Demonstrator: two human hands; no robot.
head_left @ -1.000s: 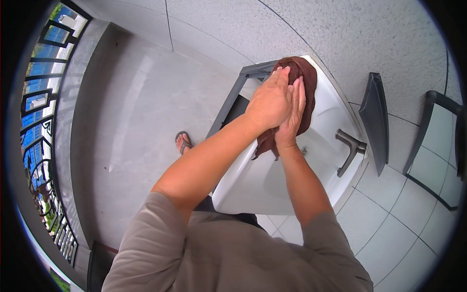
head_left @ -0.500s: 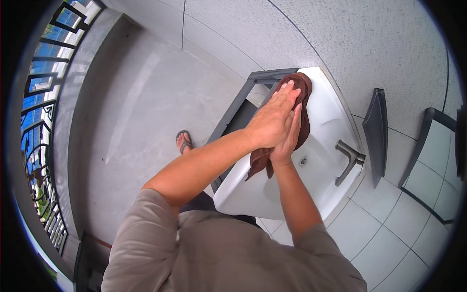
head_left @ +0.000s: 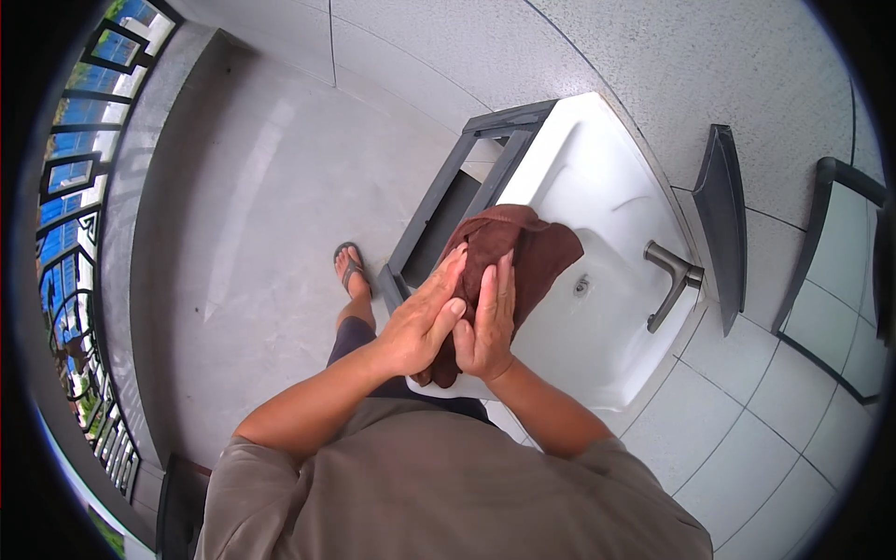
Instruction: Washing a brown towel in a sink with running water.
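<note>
A dark reddish-brown cloth (head_left: 537,257) hangs in folds over the near left side of the white washbasin (head_left: 616,345). My left hand (head_left: 425,322) presses on the cloth's left side, its fingers straight and pointing away from me. Against its other side lies my right hand (head_left: 490,322), also with long fingers, thumb towards the left hand. The cloth is held between and beyond the two palms, and its lower end shows beneath my wrists. The palms themselves are hidden.
A grey tap (head_left: 667,285) stands at the basin's right, above the drain (head_left: 581,285). A dark frame stand (head_left: 448,201) supports the basin. On the wall are a dark shelf (head_left: 723,229) and a mirror (head_left: 835,271). A metal railing (head_left: 70,271) runs along the left.
Both hands and the cloth have come nearer to me and to the left. The hands, earlier overlapped with the left across the right, now lie side by side, and more cloth is spread out.
</note>
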